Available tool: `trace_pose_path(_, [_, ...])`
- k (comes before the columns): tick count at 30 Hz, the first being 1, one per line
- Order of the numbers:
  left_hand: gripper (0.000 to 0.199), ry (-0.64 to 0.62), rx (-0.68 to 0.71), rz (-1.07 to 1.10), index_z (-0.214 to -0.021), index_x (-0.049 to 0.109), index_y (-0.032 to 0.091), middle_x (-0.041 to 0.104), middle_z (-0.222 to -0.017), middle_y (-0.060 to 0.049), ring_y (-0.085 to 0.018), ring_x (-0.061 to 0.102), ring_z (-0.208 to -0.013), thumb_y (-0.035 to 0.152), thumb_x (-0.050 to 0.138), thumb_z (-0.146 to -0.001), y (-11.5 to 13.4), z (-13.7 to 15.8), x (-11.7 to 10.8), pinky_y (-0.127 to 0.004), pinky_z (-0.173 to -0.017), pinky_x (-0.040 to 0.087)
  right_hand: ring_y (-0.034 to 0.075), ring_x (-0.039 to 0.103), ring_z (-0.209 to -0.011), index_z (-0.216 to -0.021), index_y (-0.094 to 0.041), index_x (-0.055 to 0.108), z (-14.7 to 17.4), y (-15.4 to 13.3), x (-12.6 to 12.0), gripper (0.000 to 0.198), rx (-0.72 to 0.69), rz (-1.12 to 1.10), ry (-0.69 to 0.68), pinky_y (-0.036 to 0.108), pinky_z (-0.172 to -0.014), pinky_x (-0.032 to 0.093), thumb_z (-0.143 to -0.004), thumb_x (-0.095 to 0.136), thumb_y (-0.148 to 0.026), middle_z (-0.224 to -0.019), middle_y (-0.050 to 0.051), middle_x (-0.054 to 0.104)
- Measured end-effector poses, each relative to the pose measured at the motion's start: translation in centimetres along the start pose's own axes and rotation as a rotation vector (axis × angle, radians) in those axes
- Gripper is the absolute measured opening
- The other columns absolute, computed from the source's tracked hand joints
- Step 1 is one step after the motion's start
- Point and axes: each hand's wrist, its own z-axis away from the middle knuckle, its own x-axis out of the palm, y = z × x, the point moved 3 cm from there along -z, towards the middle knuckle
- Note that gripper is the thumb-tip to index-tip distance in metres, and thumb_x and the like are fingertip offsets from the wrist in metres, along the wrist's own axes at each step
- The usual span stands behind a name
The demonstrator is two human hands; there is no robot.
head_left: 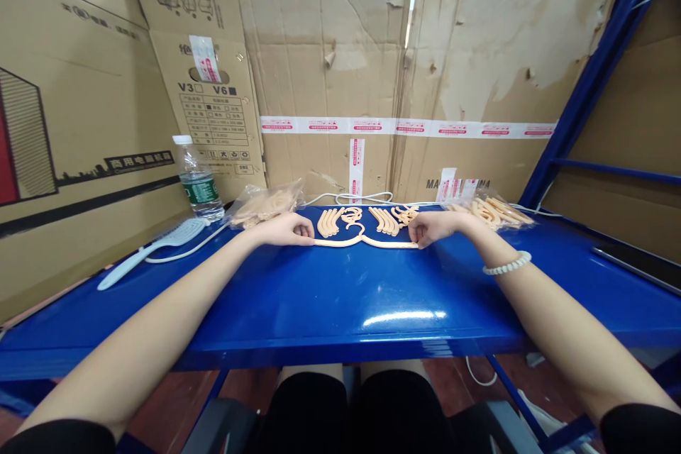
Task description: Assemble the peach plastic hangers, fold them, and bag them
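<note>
A small peach-coloured clothes hanger (340, 242), its hook pointing away from me, lies low over the blue table. My left hand (290, 229) pinches its left end, and my right hand (432, 227) pinches the right end. Just behind it are two groups of curved hanger arms, one on the left (330, 223) and one on the right (385, 220). Beside each group sits a little heap of hooks, the left heap (352, 215) in plain sight and the right heap (403, 214) partly hidden by my right hand.
Clear plastic bags of similar pieces lie at the left (269, 203) and right (492, 211) on the blue table (319, 305). A water bottle (198, 181) and pale hairbrush (159, 245) are at left, a phone (638, 266) at far right. Cardboard panels (330, 71) and a white cable (367, 197) stand behind.
</note>
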Motion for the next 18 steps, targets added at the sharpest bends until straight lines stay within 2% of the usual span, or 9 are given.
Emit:
trace_pose_path(3, [0.031,0.029,0.004,-0.024,-0.084,0.069,0.017,0.067,-0.073,-0.002,-0.016,0.061,-0.067,0.047,0.061,-0.078,-0.1,0.0,0.1,-0.023,-0.062,0.045,0.019,0.061,-0.075,-0.082,-0.015,0.066,0.0,0.0,0.0,0.026,-0.003,-0.014,-0.009,0.027,-0.067,0.047,-0.060,0.064,-0.029,-0.078,0.004,0.068])
trace_pose_path(7, [0.032,0.128,0.030,-0.067,-0.083,0.068,0.016,0.067,-0.079,-0.004,-0.018,0.061,-0.070,0.046,0.057,-0.080,-0.2,-0.3,0.1,-0.026,-0.064,0.045,0.019,0.061,-0.077,-0.082,-0.016,0.066,0.0,0.2,0.0,0.024,-0.001,-0.029,0.006,0.026,-0.068,0.047,-0.061,0.064,-0.028,-0.081,0.004,0.068])
trace_pose_path(13, [0.024,0.266,0.118,-0.082,-0.088,0.067,0.016,0.066,-0.092,-0.007,-0.020,0.061,-0.080,0.034,0.050,-0.086,-0.5,-0.9,0.3,-0.030,-0.075,0.047,0.018,0.061,-0.073,-0.082,-0.017,0.065,-0.3,1.2,0.0,0.023,-0.009,-0.073,-0.010,0.026,-0.066,0.047,-0.065,0.062,-0.030,-0.077,0.004,0.067])
trace_pose_path(18, [0.020,0.326,0.166,-0.062,-0.092,0.066,0.018,0.064,-0.099,-0.007,-0.018,0.061,-0.078,0.026,0.050,-0.083,-1.0,-1.2,0.8,-0.032,-0.074,0.049,0.017,0.059,-0.067,-0.084,-0.015,0.063,-0.7,2.2,0.1,0.025,0.012,-0.110,0.024,0.027,-0.061,0.048,-0.067,0.061,-0.032,-0.075,0.005,0.065])
